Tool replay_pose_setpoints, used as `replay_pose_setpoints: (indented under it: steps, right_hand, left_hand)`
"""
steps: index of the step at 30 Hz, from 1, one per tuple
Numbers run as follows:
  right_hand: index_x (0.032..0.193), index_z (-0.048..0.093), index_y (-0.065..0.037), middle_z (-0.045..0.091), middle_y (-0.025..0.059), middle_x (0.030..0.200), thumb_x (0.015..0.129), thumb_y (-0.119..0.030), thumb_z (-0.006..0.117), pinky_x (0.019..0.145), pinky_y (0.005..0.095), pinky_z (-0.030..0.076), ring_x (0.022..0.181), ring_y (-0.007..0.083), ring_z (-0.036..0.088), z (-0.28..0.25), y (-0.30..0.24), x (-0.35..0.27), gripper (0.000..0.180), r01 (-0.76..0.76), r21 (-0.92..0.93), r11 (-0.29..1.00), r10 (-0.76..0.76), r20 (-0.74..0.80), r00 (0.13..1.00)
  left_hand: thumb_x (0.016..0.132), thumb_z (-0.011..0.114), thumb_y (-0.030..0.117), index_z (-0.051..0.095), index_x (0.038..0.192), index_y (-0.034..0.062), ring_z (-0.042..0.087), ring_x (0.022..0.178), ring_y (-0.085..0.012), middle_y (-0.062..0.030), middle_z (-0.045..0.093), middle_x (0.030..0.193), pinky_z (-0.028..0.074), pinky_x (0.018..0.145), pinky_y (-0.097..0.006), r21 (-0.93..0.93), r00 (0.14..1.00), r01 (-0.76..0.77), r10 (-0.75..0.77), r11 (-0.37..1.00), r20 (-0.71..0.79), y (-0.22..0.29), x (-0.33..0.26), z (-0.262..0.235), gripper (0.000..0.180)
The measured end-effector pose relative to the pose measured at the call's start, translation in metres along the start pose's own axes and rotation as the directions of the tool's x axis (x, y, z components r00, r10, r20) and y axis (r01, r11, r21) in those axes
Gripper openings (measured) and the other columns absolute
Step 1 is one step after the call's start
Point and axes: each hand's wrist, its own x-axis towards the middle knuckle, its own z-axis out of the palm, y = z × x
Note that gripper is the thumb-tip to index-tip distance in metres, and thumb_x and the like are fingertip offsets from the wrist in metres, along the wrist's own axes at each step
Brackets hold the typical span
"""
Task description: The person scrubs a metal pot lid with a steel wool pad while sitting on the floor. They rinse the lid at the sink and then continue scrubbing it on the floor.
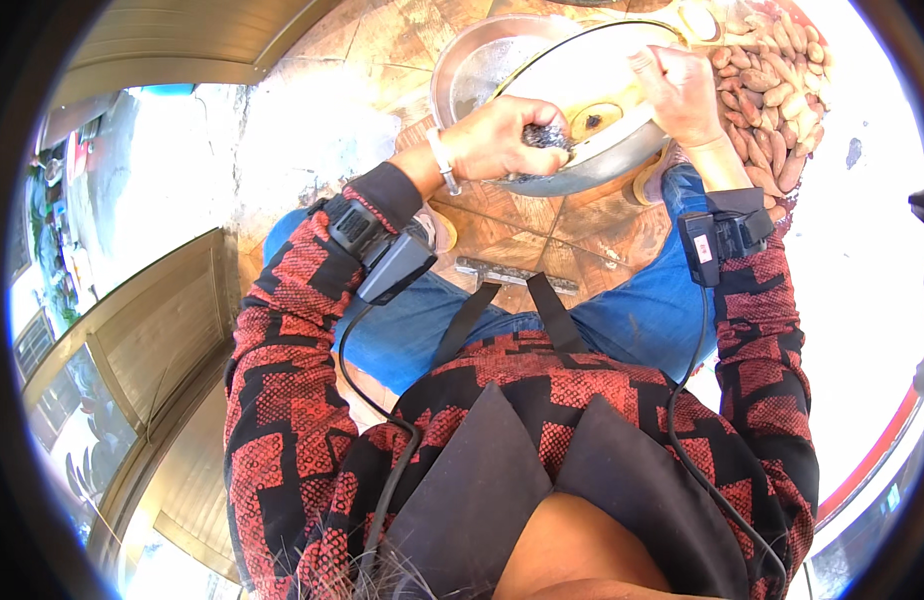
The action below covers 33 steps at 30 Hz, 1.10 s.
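A dark grey wire scouring pad is bunched in the fingers of my left hand. My left hand presses it to the near left edge of a round metal pan, whose pale surface is washed out by glare. Beside the pad, a yellowish ring with a dark centre shows on that surface. My right hand is closed on the pan's right side, thumb up. The pan is tilted and partly overlaps a wider metal basin behind it on the left.
A heap of sweet potatoes lies to the right. Close behind the pan is a pale round thing with a handle. A metal bar lies on the brown tiled floor between my legs. A brown metal panel stands at left.
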Motion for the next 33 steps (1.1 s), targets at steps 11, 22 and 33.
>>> replay_pose_setpoints:
  steps: [11,22,33]
  right_hand:
    - [0.088,0.071,-0.008,0.058,0.0065,0.061,0.093,-0.017,0.063,0.052,0.0328,0.045,0.055,0.0195,0.059,-0.009,0.006,0.009,0.013,0.235,-0.119,0.965,-0.243,-0.054,0.969]
    - [0.090,0.073,-0.017,0.066,0.0038,0.068,0.092,-0.026,0.061,0.054,0.0367,0.048,0.060,0.0242,0.063,0.008,-0.023,0.020,0.015,0.332,-0.386,0.861,-0.400,-0.111,0.910]
    - [0.099,0.071,-0.017,0.070,0.0042,0.076,0.097,-0.034,0.055,0.055,0.0376,0.052,0.063,0.0279,0.066,0.029,-0.024,0.018,0.024,0.214,-0.486,0.847,-0.250,-0.009,0.968]
  left_hand:
    - [0.085,0.073,0.011,0.069,0.098,0.0031,0.059,0.082,-0.0071,-0.0002,0.066,0.088,0.048,0.075,-0.024,-0.096,0.999,-0.007,0.004,0.995,-0.035,0.016,-0.017,0.007,0.016]
    - [0.089,0.072,0.017,0.066,0.099,0.0038,0.055,0.076,-0.0058,0.0026,0.060,0.082,0.046,0.069,-0.023,-0.001,0.996,-0.055,0.054,0.999,-0.073,0.016,0.001,-0.003,0.018]
    - [0.080,0.082,0.024,0.065,0.096,0.0037,0.062,0.083,-0.0155,-0.0062,0.066,0.087,0.050,0.076,-0.031,0.362,0.840,-0.039,0.227,0.931,-0.492,0.023,0.004,0.015,0.030]
